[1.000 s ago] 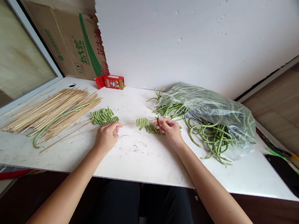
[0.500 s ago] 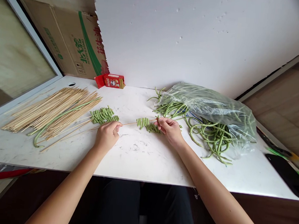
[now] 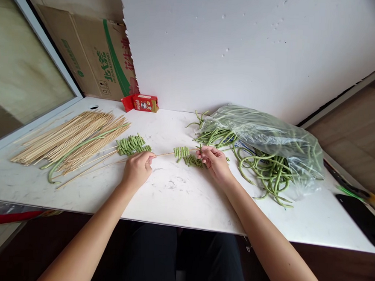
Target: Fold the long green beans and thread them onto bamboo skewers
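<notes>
My left hand (image 3: 138, 167) is closed around a thin bamboo skewer (image 3: 164, 154), which runs to the right between my hands. Short pieces of green bean (image 3: 181, 152) are threaded side by side across it. At the skewer's far end, the fingers of my right hand (image 3: 217, 164) pinch a green bean piece (image 3: 199, 148); whether the tip has pierced it I cannot tell. Loose cut bean pieces (image 3: 192, 161) lie on the table under the right hand, partly hidden by it. Just beyond my left hand rest filled bean skewers (image 3: 131, 145), their sticks pointing left.
A large heap of bare skewers (image 3: 69, 134) covers the left of the table, a long bean (image 3: 78, 145) lying across it. A red box (image 3: 147, 103) stands behind. To the right are a plastic bag of long beans (image 3: 265, 129) and a black phone (image 3: 360, 219).
The whole view has shifted slightly to the right. Both hands keep their grips, and the threaded bean pieces look much the same.
</notes>
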`<action>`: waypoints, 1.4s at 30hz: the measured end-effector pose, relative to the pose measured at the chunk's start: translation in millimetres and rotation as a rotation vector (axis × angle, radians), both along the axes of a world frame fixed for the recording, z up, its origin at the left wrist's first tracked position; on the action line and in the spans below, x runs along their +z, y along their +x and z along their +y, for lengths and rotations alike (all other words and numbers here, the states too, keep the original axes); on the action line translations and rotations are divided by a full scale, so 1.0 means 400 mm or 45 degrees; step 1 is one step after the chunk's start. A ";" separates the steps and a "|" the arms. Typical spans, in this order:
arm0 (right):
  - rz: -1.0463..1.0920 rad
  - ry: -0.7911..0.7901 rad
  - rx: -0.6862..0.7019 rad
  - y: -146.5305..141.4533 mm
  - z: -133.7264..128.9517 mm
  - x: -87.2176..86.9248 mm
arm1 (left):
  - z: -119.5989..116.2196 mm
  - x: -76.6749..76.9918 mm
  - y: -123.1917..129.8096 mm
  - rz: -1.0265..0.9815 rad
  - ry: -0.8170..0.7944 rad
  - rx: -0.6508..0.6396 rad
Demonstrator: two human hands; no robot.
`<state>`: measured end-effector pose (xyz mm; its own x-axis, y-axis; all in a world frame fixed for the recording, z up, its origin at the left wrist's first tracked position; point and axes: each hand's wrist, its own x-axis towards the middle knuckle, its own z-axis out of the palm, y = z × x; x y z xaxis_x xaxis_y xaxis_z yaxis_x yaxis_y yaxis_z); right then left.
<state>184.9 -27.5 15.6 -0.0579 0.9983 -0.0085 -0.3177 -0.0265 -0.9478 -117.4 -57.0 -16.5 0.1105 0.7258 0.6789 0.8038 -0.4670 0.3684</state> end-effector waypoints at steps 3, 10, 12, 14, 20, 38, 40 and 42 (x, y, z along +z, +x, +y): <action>0.005 -0.005 0.014 0.000 -0.001 0.002 | -0.001 0.000 -0.001 0.003 0.037 -0.012; -0.198 0.110 -0.077 0.005 0.000 -0.017 | -0.002 -0.003 0.000 -0.005 0.018 0.007; -0.232 0.141 -0.090 0.007 0.001 -0.022 | -0.002 -0.003 -0.001 -0.008 0.017 0.004; -0.248 0.155 -0.088 0.006 0.000 -0.023 | -0.001 -0.002 -0.002 -0.013 0.030 -0.015; -0.205 0.052 -0.087 -0.002 -0.004 -0.013 | 0.001 0.002 -0.003 -0.013 0.077 -0.050; -0.170 0.016 -0.053 -0.012 -0.015 -0.004 | 0.000 0.001 -0.001 -0.011 0.040 0.059; -0.155 -0.020 -0.069 -0.018 -0.018 0.000 | 0.000 0.002 -0.001 -0.006 0.045 0.079; -0.160 -0.022 -0.085 -0.021 -0.021 0.004 | 0.000 0.003 -0.002 -0.005 0.029 0.070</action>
